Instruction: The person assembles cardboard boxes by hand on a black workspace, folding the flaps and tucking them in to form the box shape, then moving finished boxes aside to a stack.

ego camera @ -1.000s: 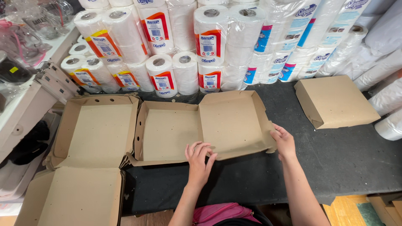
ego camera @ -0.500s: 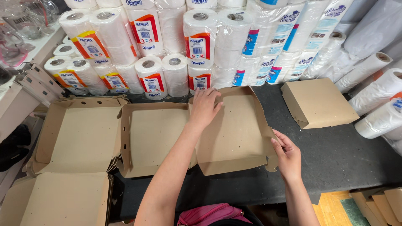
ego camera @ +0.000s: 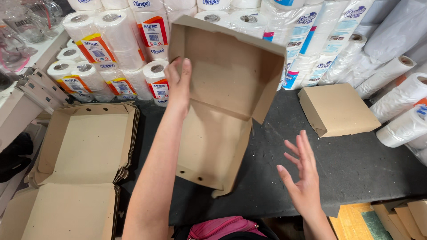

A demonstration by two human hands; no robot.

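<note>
My left hand grips the left edge of an open brown cardboard box and holds it lifted and tilted above the dark table. Its lid half points up toward the rolls and its tray half hangs down toward me. My right hand hovers open to the right of the box, fingers spread, touching nothing. A stack of flat open cardboard boxes lies on the left of the table.
A closed cardboard box sits at the right of the table. Wrapped paper rolls are piled along the back and more white rolls at the right. A pink bag is at my waist.
The box lay flat on the table; my left hand reached over it, took its edge and lifted it upright. My right hand let go of its right side and opened.
</note>
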